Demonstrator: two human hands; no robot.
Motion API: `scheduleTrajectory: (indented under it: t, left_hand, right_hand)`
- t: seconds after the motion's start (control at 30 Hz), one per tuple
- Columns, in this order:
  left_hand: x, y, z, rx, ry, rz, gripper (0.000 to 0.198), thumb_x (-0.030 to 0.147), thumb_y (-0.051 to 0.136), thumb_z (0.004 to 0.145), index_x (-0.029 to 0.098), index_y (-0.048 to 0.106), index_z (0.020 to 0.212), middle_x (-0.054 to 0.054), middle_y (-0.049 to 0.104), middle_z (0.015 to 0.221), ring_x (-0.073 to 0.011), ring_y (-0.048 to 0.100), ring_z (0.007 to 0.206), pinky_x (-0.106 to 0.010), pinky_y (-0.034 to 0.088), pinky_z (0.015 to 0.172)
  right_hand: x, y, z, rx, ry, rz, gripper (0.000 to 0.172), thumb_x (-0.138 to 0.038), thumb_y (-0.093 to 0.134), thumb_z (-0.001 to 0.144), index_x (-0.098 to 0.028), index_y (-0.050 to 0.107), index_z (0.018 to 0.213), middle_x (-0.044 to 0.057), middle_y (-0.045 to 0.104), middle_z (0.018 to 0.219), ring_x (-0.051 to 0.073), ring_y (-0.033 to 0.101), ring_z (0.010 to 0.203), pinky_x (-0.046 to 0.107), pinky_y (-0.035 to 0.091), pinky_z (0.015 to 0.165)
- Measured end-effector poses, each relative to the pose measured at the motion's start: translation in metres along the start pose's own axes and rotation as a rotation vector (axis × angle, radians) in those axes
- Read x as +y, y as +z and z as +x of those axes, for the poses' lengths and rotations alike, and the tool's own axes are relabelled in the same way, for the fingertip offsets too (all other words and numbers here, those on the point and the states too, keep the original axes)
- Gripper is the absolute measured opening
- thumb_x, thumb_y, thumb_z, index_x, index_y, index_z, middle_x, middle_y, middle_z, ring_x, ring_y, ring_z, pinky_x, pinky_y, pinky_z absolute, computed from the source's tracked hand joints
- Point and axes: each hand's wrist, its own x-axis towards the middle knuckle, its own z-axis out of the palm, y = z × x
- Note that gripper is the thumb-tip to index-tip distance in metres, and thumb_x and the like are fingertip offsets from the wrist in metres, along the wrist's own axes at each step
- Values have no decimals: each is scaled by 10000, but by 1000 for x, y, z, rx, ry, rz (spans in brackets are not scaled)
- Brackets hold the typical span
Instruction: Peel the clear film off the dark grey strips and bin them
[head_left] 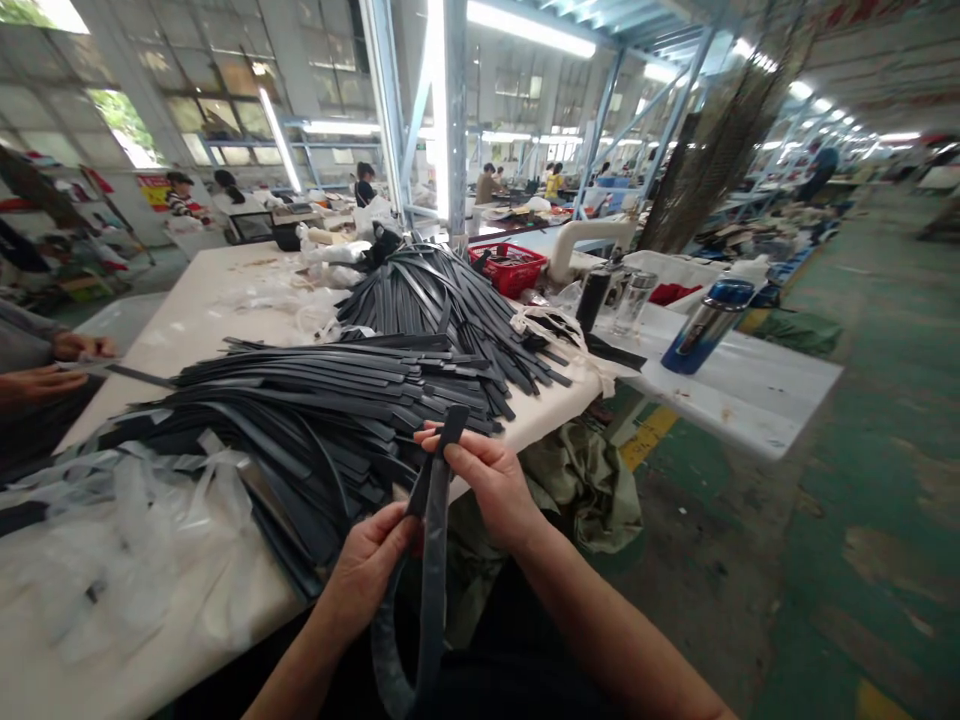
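A dark grey strap hangs in a loop in front of me, over the table's near edge. My right hand pinches it close to its upper end, which sticks up past the fingers. Lower and to the left, my left hand is closed on another part of the same strap, where the two lengths come together. Just beyond my hands lies a thick pile of similar dark straps, their ends pointing towards the right. A second bundle of straps fans out behind it.
Crumpled clear plastic film covers the table's left front. Another person's hands hold a strip at the far left. A red basket, a blue flask and a dark bottle stand to the right. Green cloth hangs below the table edge.
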Motion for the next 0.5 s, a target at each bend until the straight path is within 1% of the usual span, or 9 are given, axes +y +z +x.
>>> scheduleTrajectory:
  t: [0.07, 0.1, 0.17, 0.23, 0.3, 0.37, 0.4, 0.43, 0.5]
  left_hand:
    - [-4, -3, -3, -38, -31, 31, 390, 531, 756, 777, 182, 783, 950, -42, 713, 791, -192, 631, 752, -244, 499, 721]
    - [-5, -5, -5, -46, -43, 32, 395, 535, 748, 784, 179, 782, 951, -51, 721, 812, -201, 642, 768, -251, 503, 733]
    - [-4, -5, -6, -47, -38, -2, 426, 562, 721, 797, 184, 774, 987, -62, 732, 865, -215, 654, 808, -260, 505, 758]
    - [1, -1, -6, -48, 16, -59, 488, 600, 721, 777, 191, 755, 1043, -67, 734, 911, -225, 651, 844, -272, 506, 779]
    - [9, 7, -7, -45, 105, -98, 527, 612, 721, 769, 177, 739, 1066, -67, 726, 913, -223, 637, 850, -283, 499, 800]
    - [19, 15, -5, -29, 189, -99, 501, 590, 680, 819, 143, 735, 1037, -65, 709, 878, -209, 619, 836, -289, 485, 809]
    - [22, 18, -4, -32, 215, -82, 494, 583, 646, 849, 125, 734, 1013, -65, 698, 854, -201, 611, 821, -289, 480, 800]
    - [24, 18, -2, -44, 231, -53, 495, 577, 610, 876, 110, 735, 983, -64, 686, 829, -194, 605, 802, -289, 476, 788]
    - [25, 16, -3, -95, 234, 35, 513, 578, 563, 902, 97, 741, 920, -62, 668, 793, -187, 601, 775, -283, 472, 758]
  right_hand:
    - [-2, -4, 1, 53, -27, -8, 180, -339, 637, 950, -268, 800, 975, 16, 783, 1094, 252, 623, 1218, 446, 416, 1106]
    - [-1, -5, 2, 57, -40, -23, 182, -336, 631, 953, -272, 799, 979, 15, 783, 1091, 253, 627, 1212, 454, 419, 1104]
    - [1, -3, 1, 25, -70, -98, 196, -330, 610, 965, -281, 796, 1003, 18, 777, 1110, 258, 622, 1222, 480, 397, 1123]
    - [6, 6, -2, -14, -109, -224, 214, -335, 590, 972, -289, 794, 1021, 25, 771, 1133, 270, 615, 1236, 532, 315, 1171]
    - [12, 17, -9, -40, -139, -336, 229, -352, 577, 973, -297, 794, 1022, 33, 773, 1134, 285, 621, 1228, 587, 207, 1206]
    - [18, 22, -17, -71, -117, -376, 229, -369, 583, 963, -304, 796, 1019, 42, 773, 1139, 304, 626, 1223, 621, 156, 1212]
    - [22, 20, -20, -77, -89, -370, 226, -380, 595, 954, -305, 800, 1011, 50, 771, 1148, 314, 624, 1228, 626, 156, 1212]
    - [27, 16, -22, -79, -35, -353, 225, -392, 613, 940, -298, 804, 1013, 64, 756, 1191, 328, 610, 1250, 615, 188, 1209]
    - [35, 2, -24, -56, 68, -265, 236, -424, 652, 907, -283, 814, 1004, 87, 725, 1252, 348, 588, 1280, 558, 345, 1167]
